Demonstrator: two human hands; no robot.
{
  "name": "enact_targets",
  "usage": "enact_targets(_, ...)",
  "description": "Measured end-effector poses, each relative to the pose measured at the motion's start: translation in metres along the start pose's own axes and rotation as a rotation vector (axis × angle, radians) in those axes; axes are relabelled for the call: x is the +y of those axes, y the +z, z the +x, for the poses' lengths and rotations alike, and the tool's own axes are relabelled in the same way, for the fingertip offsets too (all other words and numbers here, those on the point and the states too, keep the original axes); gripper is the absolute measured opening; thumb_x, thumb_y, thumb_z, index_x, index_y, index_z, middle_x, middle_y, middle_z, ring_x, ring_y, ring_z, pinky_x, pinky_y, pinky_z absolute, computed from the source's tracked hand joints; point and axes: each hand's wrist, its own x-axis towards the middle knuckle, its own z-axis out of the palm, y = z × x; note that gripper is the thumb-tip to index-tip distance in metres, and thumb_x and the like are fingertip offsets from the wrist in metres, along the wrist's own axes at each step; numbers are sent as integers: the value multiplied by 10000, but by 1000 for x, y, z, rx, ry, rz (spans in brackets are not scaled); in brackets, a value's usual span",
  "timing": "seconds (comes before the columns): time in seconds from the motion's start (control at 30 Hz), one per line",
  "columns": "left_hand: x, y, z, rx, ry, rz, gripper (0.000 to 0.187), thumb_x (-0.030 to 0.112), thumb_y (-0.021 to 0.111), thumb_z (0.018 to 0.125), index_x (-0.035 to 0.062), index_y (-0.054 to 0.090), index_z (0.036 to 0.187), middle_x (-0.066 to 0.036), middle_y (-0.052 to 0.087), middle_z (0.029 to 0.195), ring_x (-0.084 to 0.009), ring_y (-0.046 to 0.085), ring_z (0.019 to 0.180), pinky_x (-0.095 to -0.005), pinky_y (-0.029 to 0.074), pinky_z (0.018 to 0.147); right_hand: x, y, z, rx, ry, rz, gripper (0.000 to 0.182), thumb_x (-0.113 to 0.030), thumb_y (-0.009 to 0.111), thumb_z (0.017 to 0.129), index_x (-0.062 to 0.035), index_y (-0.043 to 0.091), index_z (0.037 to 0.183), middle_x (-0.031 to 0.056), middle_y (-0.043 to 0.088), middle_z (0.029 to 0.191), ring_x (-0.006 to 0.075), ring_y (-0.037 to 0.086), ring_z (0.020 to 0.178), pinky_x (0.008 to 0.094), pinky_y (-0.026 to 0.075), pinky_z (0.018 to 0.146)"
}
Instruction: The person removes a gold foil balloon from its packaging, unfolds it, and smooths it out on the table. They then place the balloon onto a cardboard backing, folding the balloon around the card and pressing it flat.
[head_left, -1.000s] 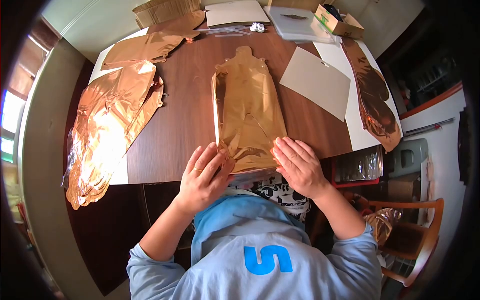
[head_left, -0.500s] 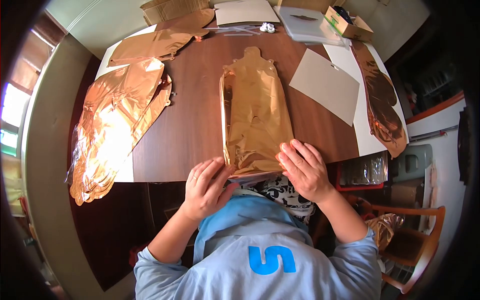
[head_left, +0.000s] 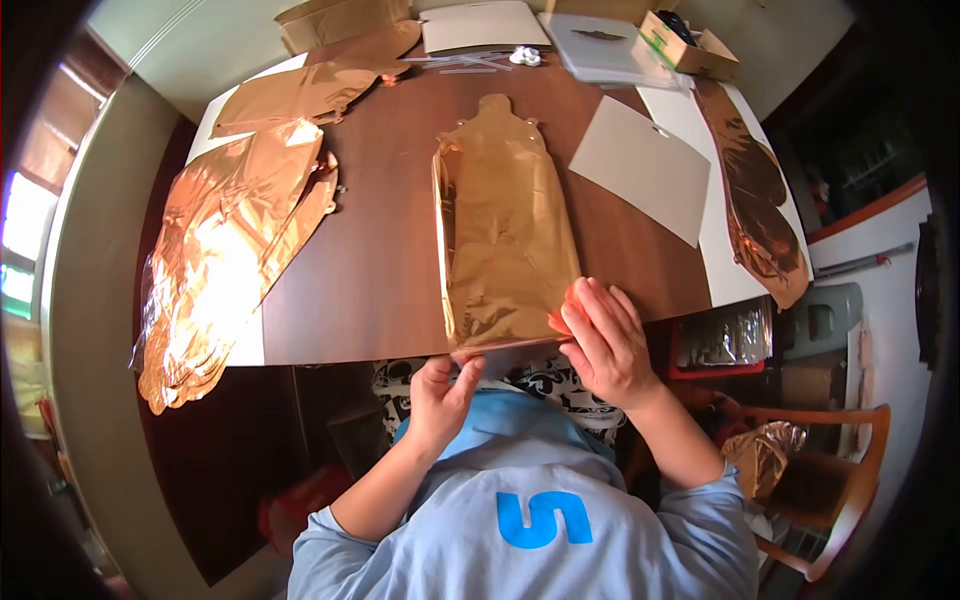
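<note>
A flat, shiny copper-gold foil balloon (head_left: 505, 220) lies lengthwise on the table, its narrow tabbed end pointing away from me. Its left side is folded over in a long crease, and the near end reaches the table's front edge. My left hand (head_left: 440, 405) is at the near left corner, fingers curled and thumb against the foil's edge. At the near right corner is my right hand (head_left: 608, 345), its fingers close together along the foil, which bends up and reflects orange beside them. The right thumb sits lower, near the front edge.
A pile of similar foil balloons (head_left: 235, 240) hangs over the table's left edge. More foil (head_left: 750, 180) lies at right, beside a grey-white card (head_left: 645, 170). Plastic sleeves (head_left: 615, 50), thin straws (head_left: 460, 62) and an open box (head_left: 690, 45) are at the back. A wooden chair (head_left: 840, 480) stands right.
My left hand has dropped from the foil's left side to its near edge, fingers now curled. My right-hand fingers have drawn together at the right corner. The view has shifted slightly.
</note>
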Motion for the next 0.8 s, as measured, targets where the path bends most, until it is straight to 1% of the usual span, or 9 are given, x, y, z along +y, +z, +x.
enact_targets(0.03,2,1,-1,-26,-27,-75,125,77,661,971,-29,656,1037,-15,689,949,-60,588,853,-221,488,764,-3,-6,-3,68,15,16,393,-213,670,923,-47,617,1275,194,546,1390,354,562,1231,458,457,1001)
enact_targets(0.1,9,1,-3,-66,-82,-226,105,74,643,982,-18,661,1028,-18,682,953,-58,587,845,-219,486,753,-7,-7,-25,244,112,96,299,-210,696,891,-35,636,1126,178,599,1242,346,600,1088,445,480,914)
enact_targets(0.13,7,-1,-5,-65,-104,-225,136,97,648,983,-15,663,1060,-24,689,978,-65,596,869,-229,488,790,-14,-6,-32,300,236,153,220,-186,710,868,-35,619,1000,147,613,1076,326,600,952,424,485,833)
enact_targets(0.23,11,-1,-9,-110,-119,-311,169,111,660,977,-16,663,1089,-28,697,1007,-70,603,906,-239,483,841,-25,-1,-40,206,585,413,218,-173,716,881,-7,609,974,156,623,937,302,618,858,361,492,764)
enact_targets(0.27,14,-2,-11,-129,-147,-303,185,121,661,977,-15,663,1103,-27,701,1027,-71,605,936,-247,477,878,-28,3,-41,169,702,590,218,-184,690,931,9,599,972,108,629,874,198,613,779,303,474,703)
enact_targets(0.4,21,-5,-15,-188,-206,-356,189,128,661,978,-7,663,1110,-25,698,1033,-72,610,934,-248,486,870,-33,-6,-22,63,979,961,191,-166,620,1005,9,616,928,-35,583,740,27,488,696,208,407,621)
enact_targets(0.6,44,-12,-19,-59,-251,-378,290,161,672,974,-6,613,1203,-54,687,1062,-113,639,935,-290,532,823,-33,-8,-11,20,1026,1098,271,-212,597,1020,-15,651,841,-39,570,712,32,457,650,214,388,591)
enact_targets(0.7,49,-10,-17,43,-116,-328,232,144,660,978,-35,625,1122,-70,695,982,-126,666,860,-284,564,779,-32,-8,-14,12,1081,1259,270,-217,597,1019,-20,658,845,-41,575,728,38,468,670,208,388,607)
enact_targets(0.8,40,-14,-17,34,-144,-250,181,127,650,982,-34,646,1064,-72,701,923,-140,681,826,-288,575,766,-33,-4,-16,37,1114,1337,259,-213,609,1012,-26,652,839,-42,579,752,30,464,698,209,386,626)
